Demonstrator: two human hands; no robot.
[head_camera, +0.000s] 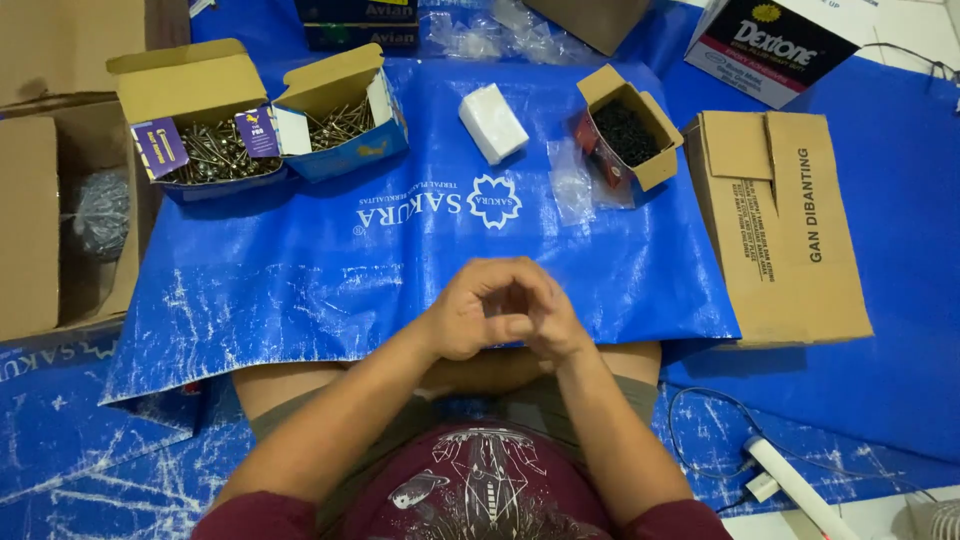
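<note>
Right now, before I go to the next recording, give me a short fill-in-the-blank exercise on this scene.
1. The left hand and right hand are ____ together over the blue tarp.
2. The small box of black screws stands with its flaps ____.
3. The white block lies ____ of that box in the picture.

Missing words: clasped; open; left

A blue plastic sheet (300, 280) covers the floor and carries everything. On its far left stand two open boxes of screws (215, 150) (345, 125). A small white box (492, 122) lies far centre, with an open box of black screws (630, 130) to its right and an empty clear bag (572, 180) between them. A flat brown carton (780, 220) lies right.
</note>
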